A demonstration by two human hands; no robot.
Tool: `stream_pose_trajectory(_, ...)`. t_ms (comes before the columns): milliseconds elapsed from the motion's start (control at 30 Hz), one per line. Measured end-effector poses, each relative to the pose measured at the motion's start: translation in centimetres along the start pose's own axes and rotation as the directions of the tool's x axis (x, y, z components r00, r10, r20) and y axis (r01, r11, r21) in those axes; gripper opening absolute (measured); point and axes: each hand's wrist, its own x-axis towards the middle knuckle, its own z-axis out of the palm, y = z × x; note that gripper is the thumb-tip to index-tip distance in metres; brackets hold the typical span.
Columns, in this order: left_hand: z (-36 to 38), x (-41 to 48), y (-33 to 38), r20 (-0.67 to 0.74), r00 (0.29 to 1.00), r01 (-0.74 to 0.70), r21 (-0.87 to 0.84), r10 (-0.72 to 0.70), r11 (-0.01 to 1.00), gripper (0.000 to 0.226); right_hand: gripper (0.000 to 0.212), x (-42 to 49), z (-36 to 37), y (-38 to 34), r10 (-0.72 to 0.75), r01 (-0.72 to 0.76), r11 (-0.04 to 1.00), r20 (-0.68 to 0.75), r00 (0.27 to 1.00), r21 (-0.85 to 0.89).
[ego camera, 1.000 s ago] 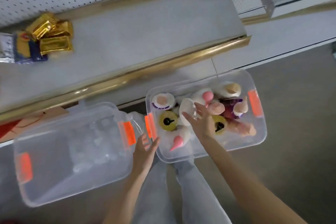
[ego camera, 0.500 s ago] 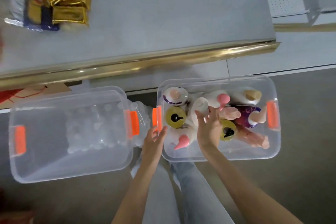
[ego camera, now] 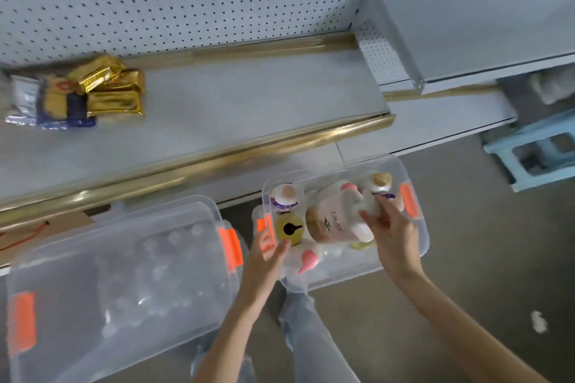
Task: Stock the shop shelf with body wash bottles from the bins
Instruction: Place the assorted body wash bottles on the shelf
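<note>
A clear plastic bin (ego camera: 420,241) with orange latches sits on the floor below the shelf and holds several body wash bottles. My right hand (ego camera: 390,235) grips a pale pink pump bottle (ego camera: 337,221) near its top, and the bottle lies tilted above the others. My left hand (ego camera: 267,253) rests with straight fingers on the bin's left rim, next to a yellow-capped bottle (ego camera: 289,228). A purple-labelled bottle (ego camera: 284,197) and a pink-pump bottle (ego camera: 306,261) stand in the bin. The grey shelf (ego camera: 249,102) with its gold front rail runs above the bins.
A second clear bin (ego camera: 118,283) holding clear wrapped bottles sits to the left. Gold foil packets (ego camera: 109,87) and a blue packet lie at the shelf's left end. A light blue stool (ego camera: 535,152) stands at the right. My legs are below the bins.
My right hand has closed around the pale pink bottle and raised it out of the pile. The camera view has tilted up toward the pegboard wall. My left hand stays at the bin's rim.
</note>
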Motion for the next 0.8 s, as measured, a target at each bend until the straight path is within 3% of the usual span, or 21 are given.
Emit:
stream_pose_trajectory(67, -1.7, -1.6, 3.3, 0.065, 0.992, -0.111, 0.068, 0.107, 0.991, 0.041, 0.029, -1.0, -2.3, -3.5, -0.022, 0.022, 1.0, -0.027, 0.999, -0.01)
stream_pose_trajectory(133, -3.5, -3.1, 6.7, 0.125, 0.973, -0.209, 0.131, 0.193, 0.969, 0.033, 0.028, -2.3, -4.3, -7.4, -0.059, 0.06, 0.998, -0.044, 0.997, 0.021)
stream_pose_trajectory(267, -7.1, -6.0, 12.9, 0.225, 0.904, -0.41, 0.206, 0.365, 0.888, 0.082, 0.027, -5.5, -7.6, -15.6, -0.212, 0.22, 0.971, -0.09, 0.973, 0.094)
stream_pose_trajectory(433, -11.2, -10.8, 19.7, 0.401, 0.767, -0.63, 0.325, 0.501, 0.705, 0.082, 0.026, -8.8, -10.2, -25.5, -0.424, 0.441, 0.862, -0.121, 0.898, 0.249)
stream_pose_trajectory(500, -12.6, -12.7, 21.4, 0.435, 0.743, -0.653, 0.308, 0.508, 0.692, 0.085, 0.022, -10.0, -10.6, -29.0, -0.484, 0.499, 0.803, -0.133, 0.865, 0.327)
stream_pose_trajectory(633, -15.4, -15.3, 24.3, 0.357, 0.735, -0.674, 0.283, 0.577, 0.683, 0.07, 0.019, -11.2, -11.1, -34.8, -0.569, 0.554, 0.704, -0.116, 0.814, 0.444)
stream_pose_trajectory(800, -17.4, -17.5, 27.2, 0.209, 0.684, -0.729, 0.247, 0.699, 0.639, 0.069, 0.021, -10.3, -11.6, -40.0, -0.688, 0.619, 0.617, -0.049, 0.724, 0.487)
